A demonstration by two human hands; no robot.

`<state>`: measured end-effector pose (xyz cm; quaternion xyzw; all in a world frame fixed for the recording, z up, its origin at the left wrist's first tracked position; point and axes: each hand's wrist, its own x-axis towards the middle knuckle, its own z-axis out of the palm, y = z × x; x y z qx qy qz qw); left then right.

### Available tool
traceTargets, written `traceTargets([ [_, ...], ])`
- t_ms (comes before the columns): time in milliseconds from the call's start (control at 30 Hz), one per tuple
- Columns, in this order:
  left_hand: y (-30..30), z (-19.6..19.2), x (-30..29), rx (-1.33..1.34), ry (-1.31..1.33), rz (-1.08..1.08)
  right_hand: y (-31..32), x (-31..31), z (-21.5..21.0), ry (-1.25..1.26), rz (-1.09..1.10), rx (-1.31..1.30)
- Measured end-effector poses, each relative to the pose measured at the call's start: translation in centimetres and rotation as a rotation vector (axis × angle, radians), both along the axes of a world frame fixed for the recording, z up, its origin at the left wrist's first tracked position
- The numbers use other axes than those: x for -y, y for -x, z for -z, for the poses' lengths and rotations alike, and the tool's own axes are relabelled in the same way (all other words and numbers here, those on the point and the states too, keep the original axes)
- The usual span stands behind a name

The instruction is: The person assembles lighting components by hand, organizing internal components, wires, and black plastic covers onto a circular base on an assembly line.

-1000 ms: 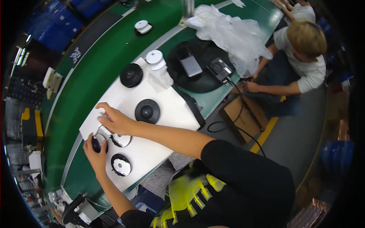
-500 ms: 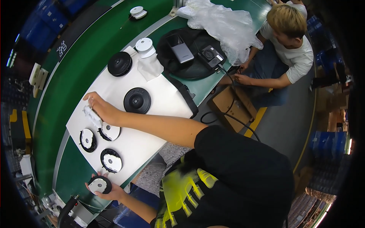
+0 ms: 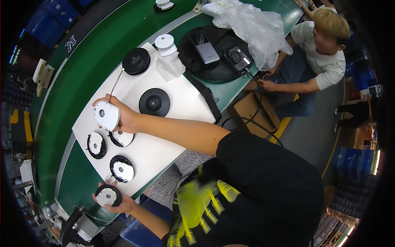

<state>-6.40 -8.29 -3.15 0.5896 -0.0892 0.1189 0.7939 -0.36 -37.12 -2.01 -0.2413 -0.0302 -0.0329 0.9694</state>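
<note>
My right hand (image 3: 125, 115) is closed around a white, rounded part (image 3: 106, 115) with a small round hub, its flat face showing. A thin dark cord (image 3: 115, 84) rises from that hand toward a black round part (image 3: 135, 61). Lower down, my left hand (image 3: 122, 203) holds a black disc with a white plate (image 3: 108, 195), fingers around its rim. Between the hands lie several similar parts: one (image 3: 96, 145) at left, one (image 3: 123, 169) nearer my left hand, and one (image 3: 121, 137) partly hidden under my right hand. A ridged black disc (image 3: 154, 102) lies beyond my right forearm.
A white spool-like part (image 3: 166, 44) stands near the white sheet's (image 3: 185, 101) far edge. Beyond are a black bag (image 3: 212, 72) bearing a grey power bank (image 3: 204, 48), and clear plastic (image 3: 251, 26). A co-worker (image 3: 317, 61) sits by an open carton (image 3: 255, 113).
My right hand has turned the white part so its flat face shows, and a thin cord now stretches above it. My left hand still holds its disc. The whole view has shifted slightly.
</note>
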Motion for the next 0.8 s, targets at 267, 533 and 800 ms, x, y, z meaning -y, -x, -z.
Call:
traceTargets([
  [267, -0.1, 0.4, -0.2, -0.019, -0.083, -0.054, -1.5, -2.1, 1.5, -0.096, -0.049, 0.041],
  [533, -0.2, 0.7, -0.9, -0.03, -0.119, -0.09, -1.2, -4.5, 1.4, -0.119, -0.055, 0.035],
  [800, -0.3, 0.2, -0.8, -0.117, -0.074, -0.131, -1.9, -5.9, 0.9, -0.228, -0.09, 0.059],
])
